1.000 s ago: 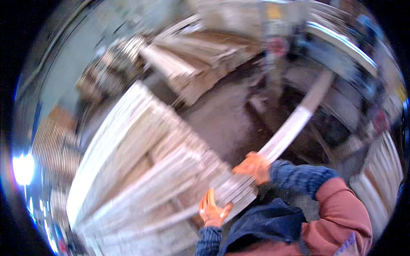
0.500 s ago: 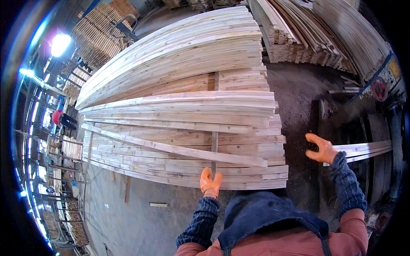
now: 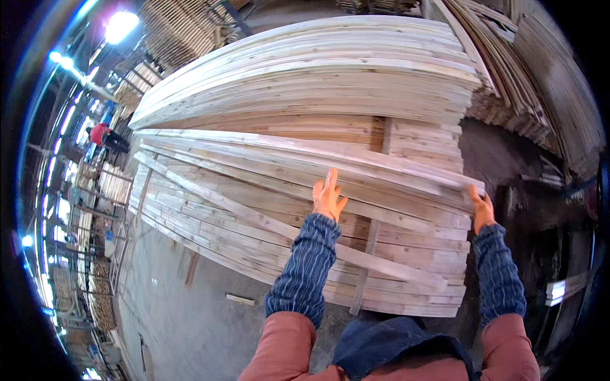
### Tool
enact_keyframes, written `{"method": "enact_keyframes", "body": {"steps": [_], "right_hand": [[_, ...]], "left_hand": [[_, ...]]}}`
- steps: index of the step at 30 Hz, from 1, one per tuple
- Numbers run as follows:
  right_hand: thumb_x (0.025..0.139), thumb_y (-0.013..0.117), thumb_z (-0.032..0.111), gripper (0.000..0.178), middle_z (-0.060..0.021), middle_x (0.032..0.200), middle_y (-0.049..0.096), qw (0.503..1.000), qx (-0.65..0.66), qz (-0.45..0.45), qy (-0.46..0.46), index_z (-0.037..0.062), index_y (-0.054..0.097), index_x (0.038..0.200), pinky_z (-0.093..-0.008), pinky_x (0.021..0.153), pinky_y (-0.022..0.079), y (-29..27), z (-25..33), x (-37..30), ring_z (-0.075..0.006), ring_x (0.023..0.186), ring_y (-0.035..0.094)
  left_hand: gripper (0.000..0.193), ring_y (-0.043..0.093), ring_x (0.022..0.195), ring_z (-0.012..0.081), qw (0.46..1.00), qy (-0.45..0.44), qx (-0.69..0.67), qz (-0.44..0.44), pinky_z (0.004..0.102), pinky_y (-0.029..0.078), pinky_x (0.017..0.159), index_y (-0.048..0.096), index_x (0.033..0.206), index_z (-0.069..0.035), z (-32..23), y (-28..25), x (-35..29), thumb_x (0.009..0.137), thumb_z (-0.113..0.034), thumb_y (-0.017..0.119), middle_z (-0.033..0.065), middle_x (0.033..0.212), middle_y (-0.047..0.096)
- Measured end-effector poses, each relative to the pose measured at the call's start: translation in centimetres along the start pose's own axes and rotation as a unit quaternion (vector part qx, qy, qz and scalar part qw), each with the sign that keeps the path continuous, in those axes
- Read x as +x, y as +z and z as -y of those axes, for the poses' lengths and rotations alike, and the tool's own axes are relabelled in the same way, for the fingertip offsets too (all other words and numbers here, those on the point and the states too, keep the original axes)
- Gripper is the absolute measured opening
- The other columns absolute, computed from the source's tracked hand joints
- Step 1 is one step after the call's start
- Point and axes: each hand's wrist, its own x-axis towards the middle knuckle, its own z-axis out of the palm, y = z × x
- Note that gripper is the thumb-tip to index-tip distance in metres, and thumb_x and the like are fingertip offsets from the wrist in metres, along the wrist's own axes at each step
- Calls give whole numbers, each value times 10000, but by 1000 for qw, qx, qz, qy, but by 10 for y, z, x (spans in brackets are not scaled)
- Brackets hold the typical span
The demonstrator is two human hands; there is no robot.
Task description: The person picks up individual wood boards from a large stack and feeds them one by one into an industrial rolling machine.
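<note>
Both my hands wear orange gloves. My left hand (image 3: 328,198) reaches over the small bundle of long pale boards, fingers spread, with nothing held in it; whether it touches the wood I cannot tell. At the bundle's right end my right hand (image 3: 481,208) has its fingers closed around the end of a wooden board (image 3: 406,162). One loose narrow board (image 3: 254,219) lies slantwise nearer to me, across the flat layer of boards (image 3: 419,255). A thin cross strip (image 3: 368,244) lies across that layer.
Behind the bundle rises a taller stack of boards (image 3: 305,82). More lumber (image 3: 502,70) stands at the far right. A short wood offcut (image 3: 240,299) lies on the concrete floor (image 3: 190,330). At the far left a person in red (image 3: 100,134) is bent over.
My left hand has moved from the near edge of the layer up over the bundle. My right hand has come left from beside the boards at the right to the bundle's end. The view has shifted.
</note>
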Motion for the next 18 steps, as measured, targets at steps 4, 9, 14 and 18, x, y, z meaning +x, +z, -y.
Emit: {"method": "enact_keyframes", "body": {"steps": [4,9,14,18], "right_hand": [[809,842,214,863,-50,1482,572,964,-201,57,-165,193,434,1568,-415,1100,459,-10,31,-27,-263,1368,527],[820,797,184,657,-43,1429,560,894,-410,-15,-178,191,538,1423,-424,1040,486,1,47,-32,-279,1249,565],[886,742,502,498,25,1359,593,972,-55,-215,82,297,620,1323,-339,853,398,7,25,-20,-237,1027,540],[945,634,487,478,-2,1309,596,980,-117,-136,84,193,629,1322,-388,869,404,27,47,-23,-214,1069,534]], "left_hand": [[1207,575,1314,330,936,115,323,82,449,535,1029,36,1679,-176,-27,-15,49,806,-154,869,182,1623,355],[1193,572,1287,333,957,27,271,96,454,552,988,54,1679,-202,-38,-23,82,804,-163,863,200,1545,386],[1087,493,1312,411,989,-143,33,-32,594,447,1026,313,1625,-195,-52,10,82,777,-659,809,212,1453,462],[1052,519,1265,408,986,-6,165,21,592,439,1033,448,1547,-180,-35,-12,98,723,-736,793,196,1387,522]]}}
